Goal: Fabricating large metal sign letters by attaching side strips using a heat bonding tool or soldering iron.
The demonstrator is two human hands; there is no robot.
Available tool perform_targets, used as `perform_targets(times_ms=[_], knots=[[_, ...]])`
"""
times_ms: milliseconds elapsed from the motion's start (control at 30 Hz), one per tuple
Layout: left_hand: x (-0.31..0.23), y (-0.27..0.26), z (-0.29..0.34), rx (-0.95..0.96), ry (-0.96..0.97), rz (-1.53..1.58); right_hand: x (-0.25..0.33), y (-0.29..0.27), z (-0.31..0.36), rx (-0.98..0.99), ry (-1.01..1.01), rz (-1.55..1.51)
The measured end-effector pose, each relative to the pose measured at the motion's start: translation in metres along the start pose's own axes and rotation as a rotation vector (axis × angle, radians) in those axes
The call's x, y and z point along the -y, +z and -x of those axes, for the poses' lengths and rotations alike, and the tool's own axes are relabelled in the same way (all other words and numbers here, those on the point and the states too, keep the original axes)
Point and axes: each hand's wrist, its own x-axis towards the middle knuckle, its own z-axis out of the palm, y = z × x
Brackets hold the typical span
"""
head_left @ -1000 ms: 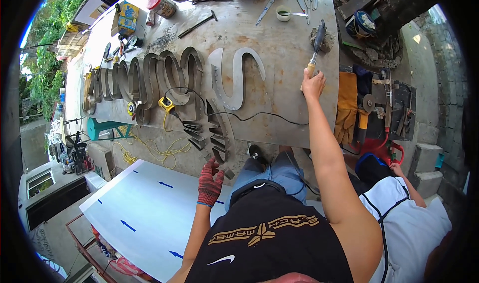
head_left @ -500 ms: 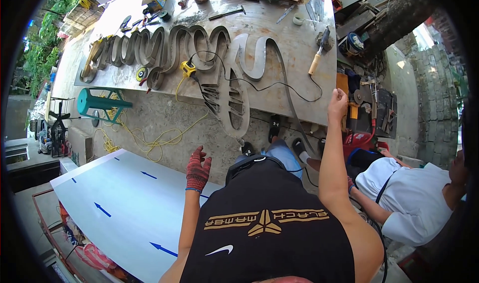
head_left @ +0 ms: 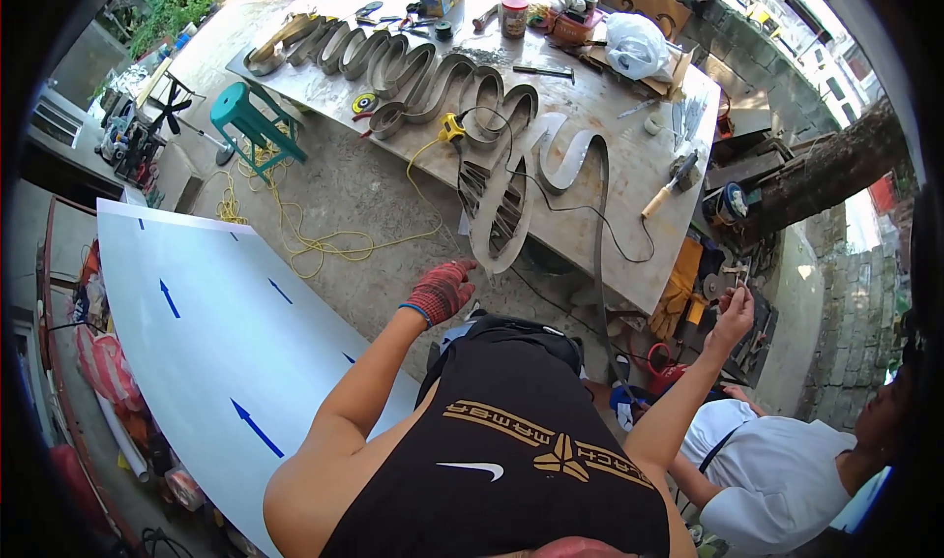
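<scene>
The left grip (head_left: 442, 292) is released, the metal loop (head_left: 485, 228) just ahead; beyond the right grip (head_left: 730, 319), hold I cannot tell, lies the iron (head_left: 673, 183).

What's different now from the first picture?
The right hand let go of the wooden-handled soldering iron and moved right, past the edge of the table. A long metal strip now reaches off the table. The soldering iron, hammer and green stool stayed put.

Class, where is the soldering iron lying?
In the head view, the soldering iron lies near the right edge of the table, left of the bucket and up-left of the right hand.
</scene>
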Motion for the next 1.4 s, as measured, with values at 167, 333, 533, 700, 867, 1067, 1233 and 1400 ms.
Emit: perform_targets(times_ms=[167,333,533,700,867,1067,1233,1400], knots=[[-0.046,0.023,-0.006,0.146,0.001,-0.076,-0.015,-0.031,0.016,0.031,0.023,0.117],[-0.094,0.040,-0.005,0.312,-0.012,-0.072,-0.027,-0.050,0.029,0.055,0.041,0.140],[-0.103,0.066,0.001,0.284,0.100,-0.121,-0.037,-0.061,0.033,0.052,0.058,0.083],[-0.104,0.070,-0.004,0.255,0.095,-0.149,-0.027,-0.071,0.033,0.056,0.021,0.074],[-0.095,0.073,-0.003,0.146,0.100,-0.189,-0.032,-0.072,0.027,0.085,0.007,0.034],[-0.096,0.084,0.004,0.140,0.012,-0.123,-0.040,-0.057,0.027,0.143,0.026,0.015],[-0.099,0.089,-0.001,0.066,-0.041,-0.014,-0.048,-0.044,0.033,0.223,0.115,0.011],[-0.097,0.086,-0.033,-0.068,-0.039,-0.029,-0.056,-0.024,0.033,0.251,0.152,0.044]])
